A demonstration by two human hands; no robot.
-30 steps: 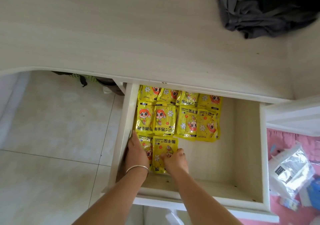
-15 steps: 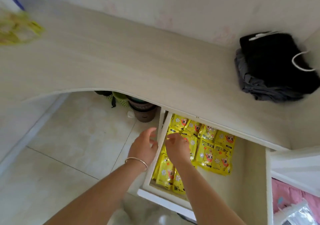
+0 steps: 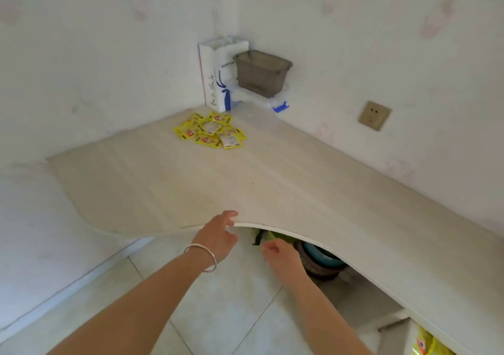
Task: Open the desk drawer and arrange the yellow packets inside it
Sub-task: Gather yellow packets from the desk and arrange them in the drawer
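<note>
A loose heap of yellow packets (image 3: 211,133) lies on the pale desk top (image 3: 272,185) near the far corner. Only a sliver of the open drawer (image 3: 409,335) shows at the bottom right, with yellow packets (image 3: 425,345) inside it. My left hand (image 3: 218,236), with a silver bangle on the wrist, is at the desk's curved front edge, fingers relaxed and holding nothing. My right hand (image 3: 282,255) hangs below the desk edge with loosely curled fingers, empty.
A white and blue bag (image 3: 218,81) and a grey plastic box (image 3: 261,72) stand in the far corner. A wall socket (image 3: 374,115) is on the right wall. Under the desk sit a round bin (image 3: 321,262) and a green basket (image 3: 272,236). Tiled floor lies below.
The view swung up and left from the drawer to the desk corner. Both hands left the packets in the drawer and rose toward the desk's front edge.
</note>
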